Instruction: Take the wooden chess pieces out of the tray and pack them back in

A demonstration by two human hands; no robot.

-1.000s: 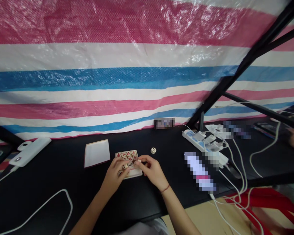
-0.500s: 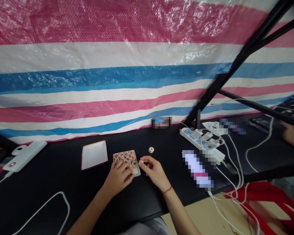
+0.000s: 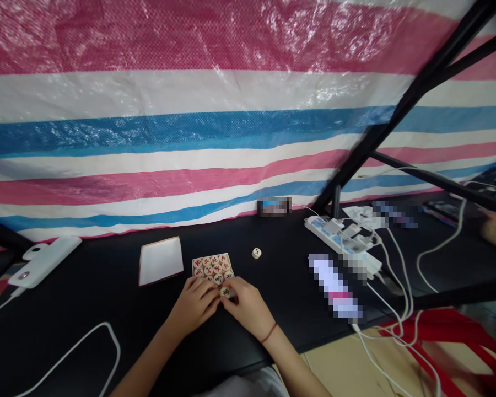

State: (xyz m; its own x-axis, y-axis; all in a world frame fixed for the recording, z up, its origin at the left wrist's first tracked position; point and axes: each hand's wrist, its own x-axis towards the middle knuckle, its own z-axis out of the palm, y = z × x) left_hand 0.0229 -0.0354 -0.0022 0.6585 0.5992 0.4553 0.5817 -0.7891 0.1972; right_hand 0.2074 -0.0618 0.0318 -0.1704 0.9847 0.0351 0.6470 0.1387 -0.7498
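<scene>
If lifting a piece [image 3: 226, 292] from among the others, pinch it by the rim: a small, flat, hard disc, probably wood or bone, light and stiff, with no handle and a smooth side likely to slip under dry fingertips. Avoid pressing on the top face, for fear of tipping it or nudging its neighbours.

That one piece: at the near edge of the tray [image 3: 212, 255], caught between both hands, dark-marked face showing. No telling which hand actually grips it, with fingers of both close around it and overlapping in view. Left hand [image 3: 194, 305]: half curled, fingers together, at the tray's near left corner. Right hand [image 3: 248, 306]: curled more tightly, fingertips bent down toward the piece, a red cord [image 3: 269, 333] around the wrist.

Red-marked pieces [image 3: 212, 266] in close rows across the tray, nearly touching, with little room for fingers between them; probably easiest to lift from the outer row. Beyond the tray and to the right, a lone piece [image 3: 257, 253], flat on the black table [image 3: 86, 298]. To the left of the tray, a white card [image 3: 160, 261]; farther right of the tray, a power strip [image 3: 316, 225].
</scene>
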